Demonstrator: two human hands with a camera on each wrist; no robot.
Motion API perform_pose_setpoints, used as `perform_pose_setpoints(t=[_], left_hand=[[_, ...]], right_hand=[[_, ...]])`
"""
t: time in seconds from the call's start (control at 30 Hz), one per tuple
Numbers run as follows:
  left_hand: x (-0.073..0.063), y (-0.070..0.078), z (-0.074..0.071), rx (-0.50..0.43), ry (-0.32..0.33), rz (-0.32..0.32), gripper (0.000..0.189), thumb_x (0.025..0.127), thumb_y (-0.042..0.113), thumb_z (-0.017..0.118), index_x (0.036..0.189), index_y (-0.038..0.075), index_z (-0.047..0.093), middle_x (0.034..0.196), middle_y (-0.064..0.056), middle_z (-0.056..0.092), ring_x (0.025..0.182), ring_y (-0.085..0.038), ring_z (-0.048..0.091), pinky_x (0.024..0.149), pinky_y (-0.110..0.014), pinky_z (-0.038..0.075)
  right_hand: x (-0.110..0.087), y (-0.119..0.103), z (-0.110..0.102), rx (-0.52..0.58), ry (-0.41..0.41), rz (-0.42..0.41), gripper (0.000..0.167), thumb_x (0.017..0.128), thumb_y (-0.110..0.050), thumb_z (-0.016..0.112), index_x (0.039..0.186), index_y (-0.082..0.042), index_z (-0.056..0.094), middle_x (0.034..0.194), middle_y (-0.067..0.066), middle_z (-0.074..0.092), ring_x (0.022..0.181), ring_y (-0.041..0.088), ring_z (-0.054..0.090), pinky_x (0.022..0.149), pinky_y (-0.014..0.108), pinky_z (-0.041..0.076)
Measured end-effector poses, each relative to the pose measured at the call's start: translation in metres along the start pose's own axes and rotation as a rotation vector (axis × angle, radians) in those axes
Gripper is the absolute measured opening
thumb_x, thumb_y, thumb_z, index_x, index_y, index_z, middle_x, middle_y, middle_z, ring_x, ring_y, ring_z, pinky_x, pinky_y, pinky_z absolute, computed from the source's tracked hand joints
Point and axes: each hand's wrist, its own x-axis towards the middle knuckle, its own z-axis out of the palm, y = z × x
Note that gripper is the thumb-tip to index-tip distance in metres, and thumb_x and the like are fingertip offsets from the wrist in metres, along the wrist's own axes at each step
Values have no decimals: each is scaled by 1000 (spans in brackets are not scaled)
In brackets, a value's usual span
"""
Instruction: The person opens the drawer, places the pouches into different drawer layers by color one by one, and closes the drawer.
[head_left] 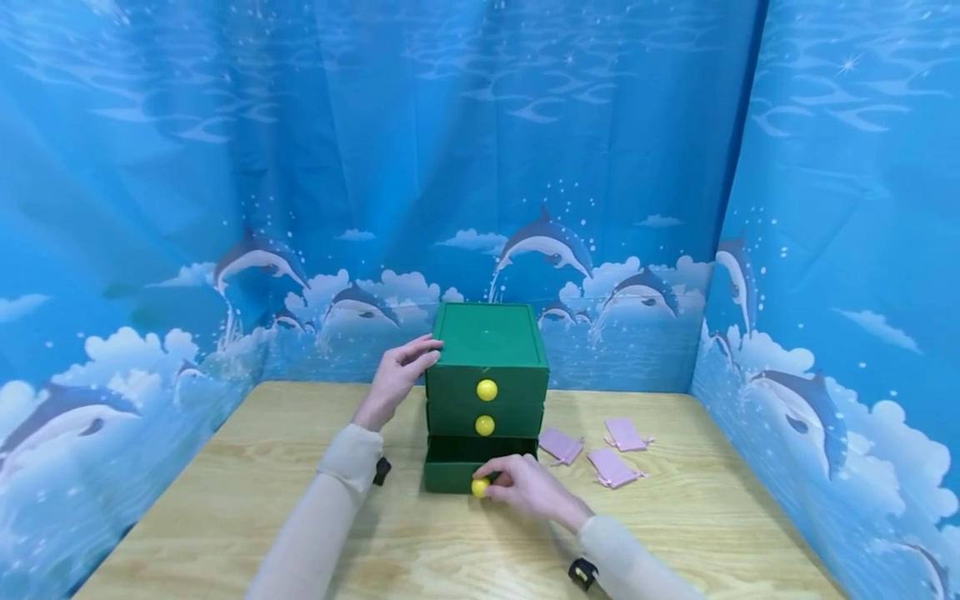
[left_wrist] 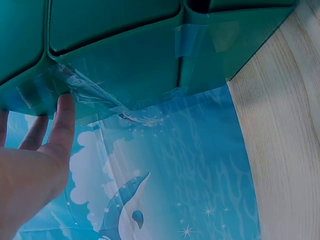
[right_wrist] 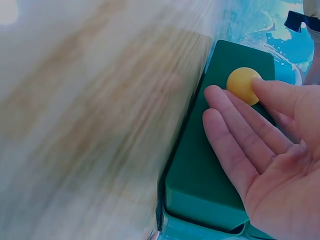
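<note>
A green three-drawer box [head_left: 491, 337] with round yellow knobs stands on the wooden table. Its bottom drawer [head_left: 450, 477] is pulled partway out; the two drawers above sit closed. My right hand [head_left: 528, 487] pinches the bottom drawer's yellow knob [right_wrist: 243, 85] between thumb and fingers, with the other fingers stretched along the drawer front in the right wrist view. On the box's upper left side rests my left hand [head_left: 397, 375], fingers extended against it. Clear tape [left_wrist: 90, 85] runs along that side in the left wrist view.
Three pink drawstring pouches [head_left: 617, 467] lie on the table [head_left: 247, 483] to the right of the box. A blue curtain [head_left: 390, 167] printed with dolphins hangs behind the table and along both sides.
</note>
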Motion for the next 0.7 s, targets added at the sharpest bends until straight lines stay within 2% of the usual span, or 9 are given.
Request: perform_pose_setpoints(t=[0.2, 0.47, 0.7], left_hand=[[-2, 3, -2, -4, 2, -14, 41, 101, 30, 55, 138, 12, 57, 161, -7, 30, 147, -28, 30, 114, -54, 33], [-14, 29, 2, 19, -5, -17, 41, 102, 25, 53, 139, 7, 55, 160, -8, 31, 145, -30, 33, 111, -53, 38], [-17, 33, 5, 7, -8, -32, 41, 102, 26, 53, 139, 7, 55, 160, -7, 32, 145, -29, 33, 112, -53, 37]], right_hand=[[-2, -1, 2, 27, -11, 2, 23, 90, -14, 70, 113, -16, 73, 96, -3, 76, 76, 0, 68, 68, 17, 54], [-10, -9, 5, 34, 5, 19, 22, 90, -14, 71, 112, -17, 73, 98, -3, 75, 77, 2, 69, 66, 17, 54], [-17, -9, 8, 39, 4, 3, 23, 89, -15, 71, 112, -17, 73, 95, -4, 75, 74, -2, 67, 65, 17, 53]])
